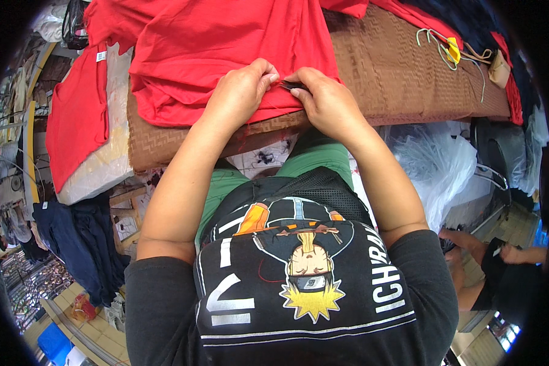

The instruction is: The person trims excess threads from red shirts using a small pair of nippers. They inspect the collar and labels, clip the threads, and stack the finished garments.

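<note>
A red garment [226,36] lies spread over the brown patterned cloth of the table, its near edge by the table's front. My left hand [241,88] is closed in a pinch on a bit of the garment's edge with red thread at the fingertips. Close beside it, my right hand [326,100] is closed around small dark thread snips [296,86], whose metal tip points at the left fingertips. The fingers partly hide the snips. Loose red threads hang below the table edge.
Another red piece [79,116] hangs over the left table end. At the right lie a cord bundle with a yellow piece [453,52] and a tan pouch [499,70]. Clear plastic sheeting [433,165] hangs below right, near another person [500,268]. Dark clothes [73,238] are piled lower left.
</note>
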Demonstrator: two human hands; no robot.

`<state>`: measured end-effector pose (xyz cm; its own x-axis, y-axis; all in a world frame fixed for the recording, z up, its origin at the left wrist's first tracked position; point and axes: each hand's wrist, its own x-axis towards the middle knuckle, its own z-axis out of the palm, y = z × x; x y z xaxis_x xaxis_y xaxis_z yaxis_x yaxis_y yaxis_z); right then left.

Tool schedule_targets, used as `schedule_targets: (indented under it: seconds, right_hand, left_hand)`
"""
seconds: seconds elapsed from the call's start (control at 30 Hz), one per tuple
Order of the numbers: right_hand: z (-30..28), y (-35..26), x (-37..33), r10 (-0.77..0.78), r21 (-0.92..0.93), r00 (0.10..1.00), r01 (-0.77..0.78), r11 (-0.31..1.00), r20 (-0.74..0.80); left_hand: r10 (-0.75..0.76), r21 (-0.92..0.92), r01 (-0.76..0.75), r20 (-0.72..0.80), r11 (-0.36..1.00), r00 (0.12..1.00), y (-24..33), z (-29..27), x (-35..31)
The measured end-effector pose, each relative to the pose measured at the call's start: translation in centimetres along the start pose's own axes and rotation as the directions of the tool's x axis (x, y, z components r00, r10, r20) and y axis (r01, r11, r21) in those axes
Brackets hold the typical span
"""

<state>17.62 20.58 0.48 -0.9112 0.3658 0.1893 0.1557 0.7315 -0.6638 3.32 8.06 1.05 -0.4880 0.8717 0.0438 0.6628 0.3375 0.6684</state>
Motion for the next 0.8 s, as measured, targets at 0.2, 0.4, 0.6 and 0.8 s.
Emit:
schedule_targets:
  seconds: [0.2,0.4,0.6,0.8]
  right_hand:
    - [-1.9,-0.4,-0.3,-0.018,-0.039,0.998,0.016,0.999,-0.068]
    - [-1.0,0.1,0.4,-0.001,0.012,0.994,0.002,1.0,-0.107]
    - [-0.9,1.6,0.1,0.051,0.086,0.993,-0.042,0.995,-0.106]
    - [-0.8,2.2,0.4,0.043,0.049,0.994,-0.038,0.998,-0.105]
  left_hand:
    - [0.509,-0.66,-0.204,0.31,0.723,0.803,1.4,-8.2,-1.3]
    - [0.24,0.136,-0.251,0.093,0.958,0.966,-0.3,-2.6,-3.2]
    - [0.048,-0.087,-0.009,0.464,0.996,0.885,1.1,-9.3,-6.1]
    - [0.109,0.201,-0.181,0.324,0.963,0.94,2.0,-8.6,-8.3]
